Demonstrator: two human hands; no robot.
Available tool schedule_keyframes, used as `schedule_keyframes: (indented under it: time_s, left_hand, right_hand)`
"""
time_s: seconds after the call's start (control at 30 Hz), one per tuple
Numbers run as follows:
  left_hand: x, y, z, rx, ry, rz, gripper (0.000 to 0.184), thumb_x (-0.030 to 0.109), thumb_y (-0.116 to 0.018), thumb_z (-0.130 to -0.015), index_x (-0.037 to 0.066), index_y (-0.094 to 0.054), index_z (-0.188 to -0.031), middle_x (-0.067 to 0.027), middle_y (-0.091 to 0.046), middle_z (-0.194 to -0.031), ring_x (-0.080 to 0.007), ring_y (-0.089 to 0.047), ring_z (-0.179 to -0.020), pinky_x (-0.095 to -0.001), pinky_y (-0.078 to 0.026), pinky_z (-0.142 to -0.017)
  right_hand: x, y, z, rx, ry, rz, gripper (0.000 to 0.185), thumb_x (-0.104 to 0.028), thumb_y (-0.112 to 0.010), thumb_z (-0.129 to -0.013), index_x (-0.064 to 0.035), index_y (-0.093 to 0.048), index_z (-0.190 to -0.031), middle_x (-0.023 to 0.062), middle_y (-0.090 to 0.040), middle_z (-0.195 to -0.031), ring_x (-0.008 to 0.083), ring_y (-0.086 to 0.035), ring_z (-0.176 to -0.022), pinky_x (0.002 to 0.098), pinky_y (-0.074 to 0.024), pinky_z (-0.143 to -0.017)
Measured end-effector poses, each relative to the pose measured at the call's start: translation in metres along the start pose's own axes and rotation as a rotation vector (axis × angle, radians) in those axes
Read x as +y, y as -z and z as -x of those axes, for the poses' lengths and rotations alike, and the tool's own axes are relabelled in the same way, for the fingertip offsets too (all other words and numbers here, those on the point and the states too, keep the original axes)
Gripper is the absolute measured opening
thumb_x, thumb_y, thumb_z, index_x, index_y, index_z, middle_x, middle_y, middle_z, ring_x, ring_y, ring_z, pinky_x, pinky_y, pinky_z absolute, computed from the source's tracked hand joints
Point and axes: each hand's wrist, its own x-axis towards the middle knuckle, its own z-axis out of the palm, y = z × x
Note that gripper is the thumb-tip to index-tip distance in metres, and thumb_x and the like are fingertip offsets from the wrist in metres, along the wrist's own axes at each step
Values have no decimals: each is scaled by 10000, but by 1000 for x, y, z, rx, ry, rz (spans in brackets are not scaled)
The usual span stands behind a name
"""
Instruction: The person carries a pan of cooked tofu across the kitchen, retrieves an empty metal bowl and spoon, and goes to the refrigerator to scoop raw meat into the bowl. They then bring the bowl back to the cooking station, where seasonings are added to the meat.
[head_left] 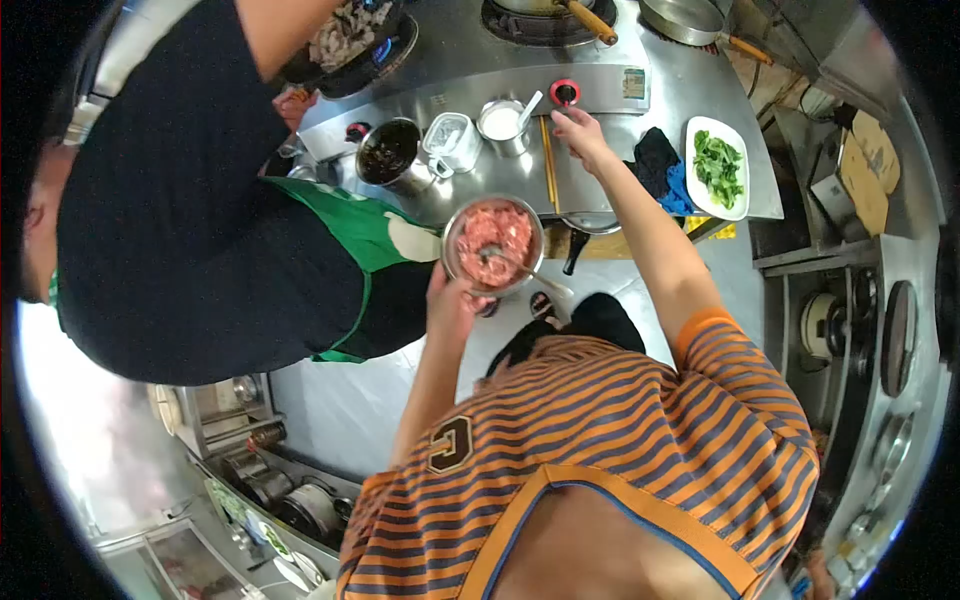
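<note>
My left hand point(456, 302) holds a steel bowl point(450, 272) by its near side. Inside the bowl is raw minced meat point(505, 228), and a metal spoon point(550, 286) rests in it with the handle over the rim. My right hand point(580, 136) reaches out over the front of the stove, just below a red-rimmed stove knob point(565, 93). It looks empty, fingers partly extended and a small gap from the knob. Beneath it on the counter lies a pair of wooden chopsticks point(549, 160).
A person in a green apron point(335, 215) stands close on the left, by a pan of meat point(345, 38) over a lit burner. Along the counter are a pot of dark sauce point(392, 152), a clear container point(453, 140), a cup of white powder point(502, 123), dark cloths point(655, 160) and a plate of greens point(718, 168).
</note>
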Motion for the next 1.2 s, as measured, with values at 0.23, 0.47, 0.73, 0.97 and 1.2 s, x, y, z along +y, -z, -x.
schedule_keyframes:
  time_s: [0.23, 0.47, 0.73, 0.97, 1.2]
  left_hand:
    - [13, -21, -61, 89, -16, 102, 509, -68, -412, -676, 85, -421, -1161, -82, -566, -913, -134, -573, -585, -247, -522, -442]
    - [-6, -35, -81, 158, -16, 160, 521, -61, -421, -666, 99, -415, -1163, -102, -568, -942, -158, -607, -626, -260, -528, -413]
    - [-22, -41, -89, 225, -46, 151, 502, -44, -413, -676, 99, -423, -1157, -94, -563, -956, -164, -601, -613, -250, -529, -421]
    - [-15, -52, -100, 272, -36, 136, 480, -35, -432, -682, 111, -429, -1139, -92, -567, -931, -174, -602, -614, -250, -522, -434]
    - [-13, -59, -111, 251, -37, 142, 467, -26, -440, -698, 124, -430, -1140, -81, -575, -949, -173, -608, -643, -256, -521, -447]
  right_hand:
    - [-17, -28, -61, -227, 270, 70, 404, -290, -615, -782, -3, -569, -1062, 58, -627, -844, 117, -570, -682, 242, -446, -615]
    - [-32, -28, -43, -117, 624, 410, 211, -193, -559, -795, 1, -632, -836, 173, -617, -725, 231, -615, -636, 302, -465, -595]
    - [10, -25, -67, -121, 251, 152, 192, -178, -561, -806, -11, -651, -835, 22, -595, -615, 69, -511, -545, 229, -419, -524]
    - [-39, -12, -39, -229, 27, -223, 181, -158, -534, -852, 0, -624, -859, -15, -544, -619, 46, -423, -463, 187, -321, -402]
    - [-59, -3, 1, -457, 754, 295, 150, -125, -563, -826, -11, -638, -887, 31, -568, -672, 79, -487, -567, 214, -386, -500]
